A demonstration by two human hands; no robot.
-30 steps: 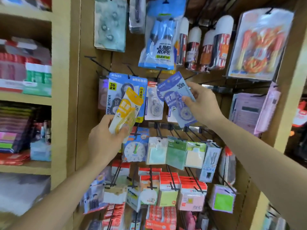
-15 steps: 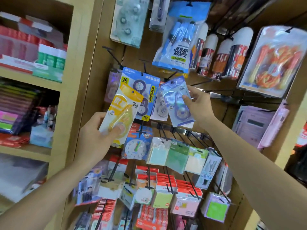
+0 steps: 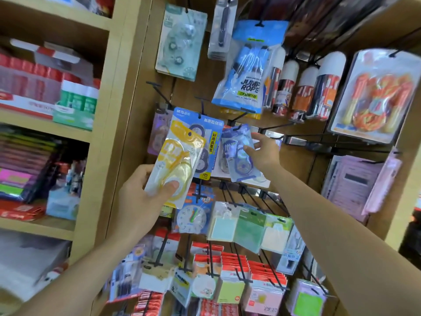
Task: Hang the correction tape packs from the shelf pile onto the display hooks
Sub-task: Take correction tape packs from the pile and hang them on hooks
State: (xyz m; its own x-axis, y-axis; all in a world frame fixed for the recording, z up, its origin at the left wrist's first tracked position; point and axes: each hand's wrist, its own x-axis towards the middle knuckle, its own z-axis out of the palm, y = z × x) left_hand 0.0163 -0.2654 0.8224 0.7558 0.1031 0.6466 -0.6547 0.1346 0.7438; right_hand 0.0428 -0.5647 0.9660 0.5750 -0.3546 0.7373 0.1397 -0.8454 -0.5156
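My left hand [image 3: 141,197] grips a yellow correction tape pack [image 3: 176,160] by its lower end, thumb on the front, and holds it up before the display board. My right hand [image 3: 262,153] pinches a blue correction tape pack [image 3: 237,149] at its right edge. That pack's top is at a black display hook [image 3: 238,117] in the middle row. A larger blue value pack [image 3: 205,133] hangs just behind the yellow one. The shelf pile is not in view.
Black hooks stick out all over the wooden board. Above hang a jump rope bag [image 3: 246,74], a teal tape pack [image 3: 180,42] and canisters [image 3: 319,87]. Below hang a toy clock [image 3: 192,217], sticky notes [image 3: 248,224] and red packs [image 3: 264,274]. Wooden shelves [image 3: 107,124] stand left.
My right hand has carried the blue pack further in toward the board and up to a hook. My left hand has lifted the yellow pack slightly. The view has moved closer to the board.
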